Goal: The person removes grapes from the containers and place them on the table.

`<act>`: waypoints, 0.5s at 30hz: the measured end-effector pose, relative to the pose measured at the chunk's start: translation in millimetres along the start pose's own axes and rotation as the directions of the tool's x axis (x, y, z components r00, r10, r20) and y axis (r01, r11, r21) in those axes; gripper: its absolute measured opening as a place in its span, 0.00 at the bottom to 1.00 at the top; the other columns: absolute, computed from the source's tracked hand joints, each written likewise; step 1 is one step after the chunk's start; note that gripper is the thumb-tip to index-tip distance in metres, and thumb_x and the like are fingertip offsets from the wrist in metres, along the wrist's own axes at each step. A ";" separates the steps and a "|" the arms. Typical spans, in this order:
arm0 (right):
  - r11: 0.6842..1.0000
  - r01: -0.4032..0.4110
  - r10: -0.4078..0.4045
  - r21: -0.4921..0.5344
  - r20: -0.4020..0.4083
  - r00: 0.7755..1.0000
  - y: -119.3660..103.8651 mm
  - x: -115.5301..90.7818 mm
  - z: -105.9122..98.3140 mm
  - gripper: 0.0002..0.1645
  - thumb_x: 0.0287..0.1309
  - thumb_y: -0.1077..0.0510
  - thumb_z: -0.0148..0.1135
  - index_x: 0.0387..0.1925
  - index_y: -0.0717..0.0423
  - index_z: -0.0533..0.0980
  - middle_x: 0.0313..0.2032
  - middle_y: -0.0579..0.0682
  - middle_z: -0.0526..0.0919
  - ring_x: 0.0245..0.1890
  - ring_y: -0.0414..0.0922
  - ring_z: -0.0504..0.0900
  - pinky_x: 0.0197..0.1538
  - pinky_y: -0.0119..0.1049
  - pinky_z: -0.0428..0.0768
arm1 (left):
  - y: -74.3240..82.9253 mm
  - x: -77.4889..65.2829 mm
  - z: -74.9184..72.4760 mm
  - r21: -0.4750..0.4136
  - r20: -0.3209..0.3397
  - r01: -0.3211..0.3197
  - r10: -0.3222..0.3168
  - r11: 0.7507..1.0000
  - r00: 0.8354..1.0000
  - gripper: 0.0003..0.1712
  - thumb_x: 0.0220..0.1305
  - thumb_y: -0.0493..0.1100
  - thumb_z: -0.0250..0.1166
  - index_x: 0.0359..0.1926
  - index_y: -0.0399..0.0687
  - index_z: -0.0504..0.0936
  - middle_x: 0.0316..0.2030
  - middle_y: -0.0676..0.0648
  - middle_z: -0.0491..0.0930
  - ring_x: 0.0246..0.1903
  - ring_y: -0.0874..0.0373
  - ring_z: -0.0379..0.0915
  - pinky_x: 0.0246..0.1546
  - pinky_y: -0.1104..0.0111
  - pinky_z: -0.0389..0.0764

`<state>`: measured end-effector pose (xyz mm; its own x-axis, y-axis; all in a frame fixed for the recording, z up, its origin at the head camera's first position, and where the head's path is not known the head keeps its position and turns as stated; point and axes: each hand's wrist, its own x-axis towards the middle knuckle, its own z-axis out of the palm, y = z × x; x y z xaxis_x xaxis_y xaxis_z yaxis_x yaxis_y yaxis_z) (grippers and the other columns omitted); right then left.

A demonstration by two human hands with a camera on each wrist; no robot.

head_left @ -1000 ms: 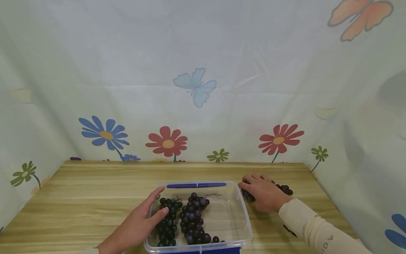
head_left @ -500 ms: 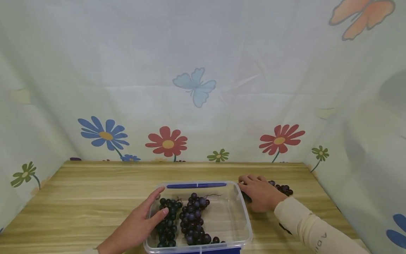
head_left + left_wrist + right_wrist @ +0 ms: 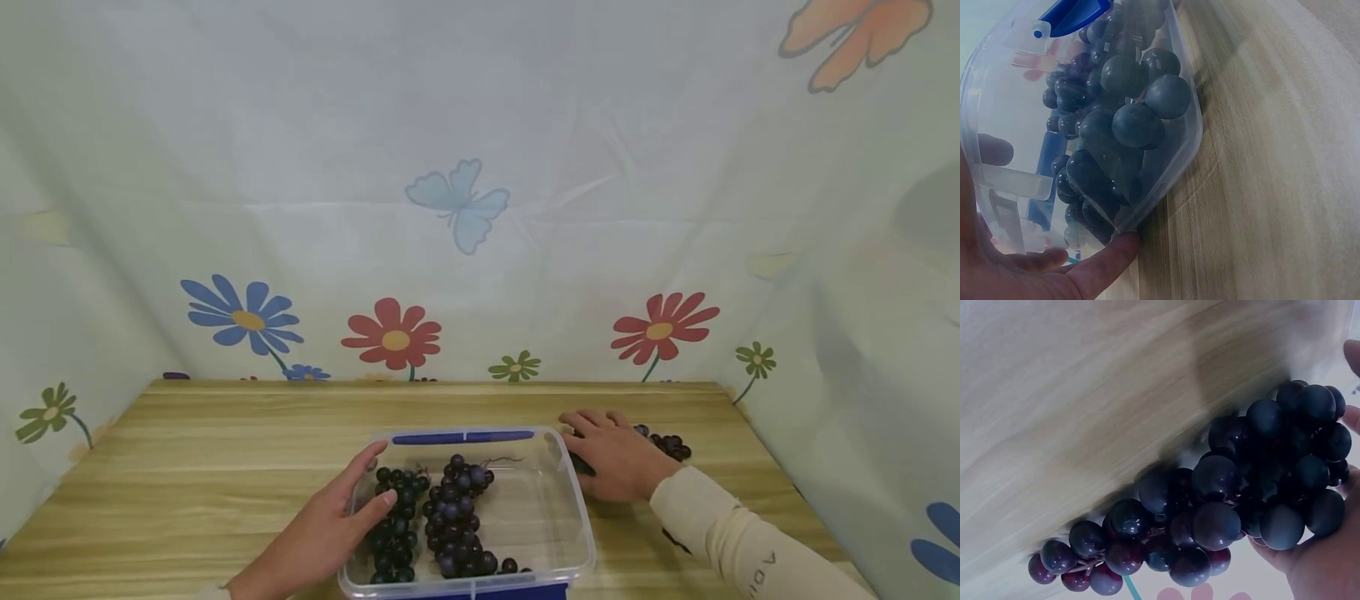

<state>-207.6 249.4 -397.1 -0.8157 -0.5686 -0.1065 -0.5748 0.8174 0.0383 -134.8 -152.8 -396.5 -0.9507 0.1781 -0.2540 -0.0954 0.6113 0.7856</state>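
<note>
In the head view, a clear plastic box [image 3: 536, 492] with blue latches holds two bunches of dark grapes, a left bunch [image 3: 397, 525] and a middle bunch [image 3: 453, 517]. My left hand [image 3: 322, 525] holds the box's left wall, thumb over the rim; in the left wrist view a finger [image 3: 1110, 262] touches the outside near the base. Right of the box, my right hand [image 3: 615, 454] lies over another dark bunch of grapes [image 3: 1272, 469], its fingers round the thicker end. The thin end [image 3: 670, 446] shows beyond the wrist. Part of the grip is hidden.
The box stands near the front edge of a wooden table [image 3: 262, 450]. Pale cloth [image 3: 300, 167] printed with flowers and butterflies hangs behind the table and along both sides. One blue latch [image 3: 465, 437] is on the far rim, another [image 3: 517, 592] on the near side.
My right hand has shifted slightly left toward the box, and its fingers reach a little further forward. The left hand and the box have stayed in place.
</note>
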 end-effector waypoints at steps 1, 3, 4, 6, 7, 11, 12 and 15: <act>1.000 0.004 -0.004 0.000 -0.006 1.000 0.0 -0.7 0.1 0.37 0.71 0.37 0.61 0.75 0.44 0.69 0.77 0.55 0.67 0.77 0.60 0.65 0.74 0.70 0.64 | 0.0 0.2 0.0 0.002 0.001 0.000 0.000 1.000 1.000 0.45 0.71 0.68 0.61 0.82 0.70 0.54 0.78 0.36 0.62 0.74 0.27 0.62 0.61 0.29 0.71; 1.000 0.008 -0.008 0.006 -0.019 1.000 -0.4 -2.2 -0.4 0.37 0.72 0.36 0.60 0.75 0.43 0.69 0.78 0.55 0.66 0.78 0.61 0.63 0.75 0.70 0.62 | -0.1 0.3 -0.1 0.002 0.004 -0.001 0.001 1.000 1.000 0.45 0.71 0.68 0.61 0.82 0.70 0.54 0.78 0.36 0.62 0.74 0.27 0.61 0.61 0.28 0.70; 1.000 0.011 -0.011 0.010 -0.030 1.000 -0.4 -2.8 -0.4 0.36 0.72 0.36 0.59 0.75 0.42 0.69 0.78 0.54 0.65 0.78 0.61 0.63 0.75 0.70 0.61 | -0.2 0.3 -0.1 0.004 0.004 -0.003 0.003 1.000 1.000 0.45 0.71 0.68 0.61 0.82 0.70 0.54 0.78 0.36 0.62 0.74 0.27 0.60 0.61 0.28 0.70; 1.000 0.024 -0.023 0.017 -0.056 0.998 -0.5 -4.5 -0.8 0.36 0.73 0.36 0.58 0.76 0.42 0.69 0.78 0.54 0.64 0.79 0.61 0.61 0.76 0.71 0.60 | -0.7 0.4 -0.2 0.006 0.004 -0.002 0.002 1.000 1.000 0.45 0.71 0.68 0.61 0.82 0.70 0.54 0.78 0.35 0.61 0.75 0.27 0.60 0.61 0.28 0.70; 0.999 0.028 -0.027 0.019 -0.067 0.997 -0.7 -5.3 -1.1 0.35 0.73 0.36 0.57 0.76 0.42 0.69 0.79 0.54 0.64 0.79 0.61 0.61 0.76 0.71 0.59 | -1.1 0.6 -0.3 0.007 0.005 -0.002 0.002 1.000 1.000 0.45 0.71 0.69 0.61 0.82 0.70 0.54 0.78 0.35 0.61 0.75 0.26 0.59 0.61 0.28 0.70; 0.998 0.052 -0.049 0.023 -0.113 0.992 -0.8 -9.3 -2.8 0.35 0.74 0.37 0.57 0.76 0.42 0.69 0.78 0.54 0.64 0.79 0.61 0.60 0.76 0.71 0.58 | -2.5 0.8 -0.3 0.006 0.007 -0.004 0.004 1.000 1.000 0.45 0.71 0.68 0.61 0.82 0.70 0.53 0.79 0.35 0.60 0.75 0.26 0.58 0.61 0.28 0.70; 0.998 0.057 -0.054 0.023 -0.122 0.991 -0.7 -10.6 -3.3 0.35 0.74 0.37 0.57 0.76 0.42 0.69 0.78 0.55 0.64 0.79 0.62 0.60 0.76 0.72 0.58 | -2.6 0.7 -0.2 0.006 0.008 -0.004 0.004 1.000 1.000 0.45 0.71 0.68 0.61 0.82 0.70 0.53 0.79 0.35 0.60 0.76 0.26 0.57 0.61 0.28 0.70; 0.998 0.046 -0.042 0.029 -0.125 0.991 -0.1 -14.3 -5.8 0.36 0.73 0.38 0.58 0.77 0.42 0.67 0.79 0.54 0.63 0.80 0.61 0.59 0.77 0.70 0.58 | -2.0 1.3 0.3 0.009 0.010 -0.006 0.006 1.000 1.000 0.46 0.71 0.69 0.61 0.82 0.70 0.53 0.79 0.35 0.60 0.76 0.26 0.58 0.61 0.29 0.70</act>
<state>-196.2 256.9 -389.9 -0.7923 -0.6098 0.0167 -0.6099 0.7925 0.0042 -135.7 -153.6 -398.6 -0.9482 0.1898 -0.2548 -0.0867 0.6171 0.7821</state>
